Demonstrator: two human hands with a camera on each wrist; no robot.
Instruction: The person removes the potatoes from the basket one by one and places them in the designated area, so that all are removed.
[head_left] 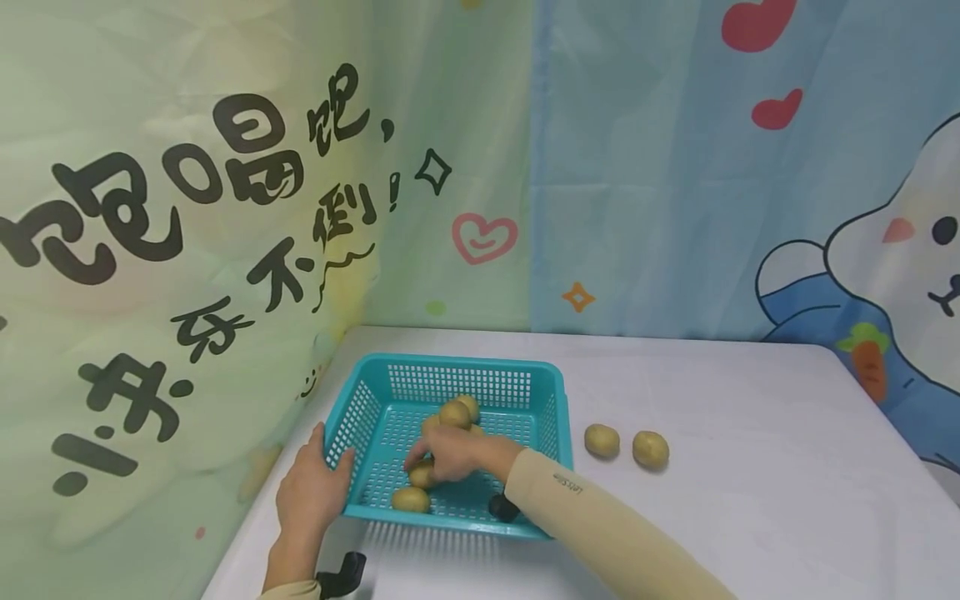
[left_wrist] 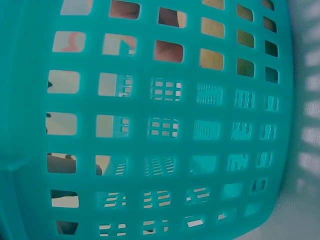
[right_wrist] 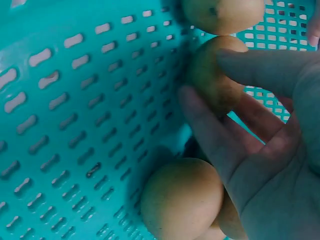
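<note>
A turquoise perforated plastic basket stands on the table, with several potatoes inside. My left hand grips its left side near the front corner, thumb over the rim. The left wrist view is filled by the basket wall close up. Inside the basket, my right hand has thumb and fingers round a potato, low over the floor. Another potato lies just in front of it, by the front wall. More potatoes cluster behind the right hand, partly hidden by it.
Two potatoes, a left one and a right one, lie on the white table to the right of the basket. A printed curtain hangs along the table's back and left edges.
</note>
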